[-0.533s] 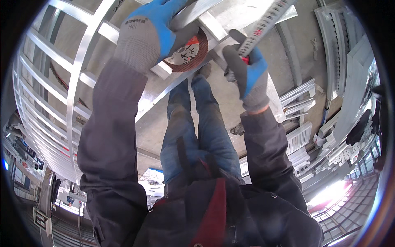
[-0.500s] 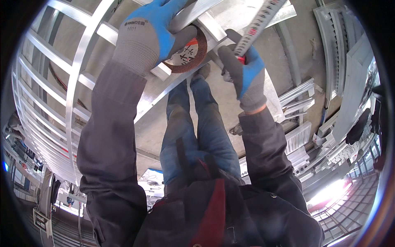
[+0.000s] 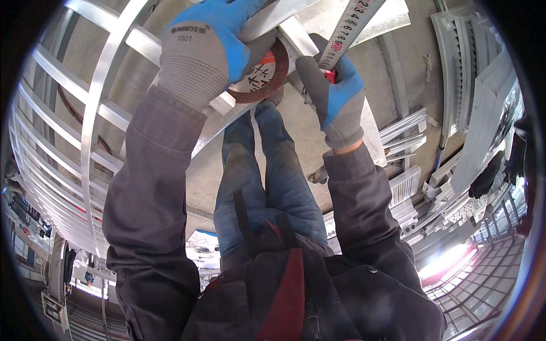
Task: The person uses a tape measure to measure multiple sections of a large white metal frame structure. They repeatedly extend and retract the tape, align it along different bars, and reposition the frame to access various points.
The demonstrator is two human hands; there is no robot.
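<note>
My left hand (image 3: 202,51), in a grey and blue work glove, is closed at the metal frame, its thumb over a round cutting disc (image 3: 273,77) with a reddish-brown rim and marked label. A silver metal bar (image 3: 278,18) passes just above that thumb; some fingers are partly hidden or cut off by the top edge. My right hand (image 3: 335,94), gloved alike, grips a tape measure (image 3: 329,75), of which a red part shows. Its pale blade (image 3: 347,34) stretches up to the right, out of the picture. A white crossbar (image 3: 298,37) lies between my hands.
A curved silver metal frame (image 3: 94,131) with several rails fills the left side. Stacked metal profiles (image 3: 404,133) and a slatted panel (image 3: 405,184) lie on the right, with long pale channels (image 3: 483,125) beyond. My legs (image 3: 264,170) stand below the work.
The tape blade has shifted slightly left and its markings have moved along with it. My right hand has come a little left, while the surroundings shift slightly in the view. Both hands stay closed.
</note>
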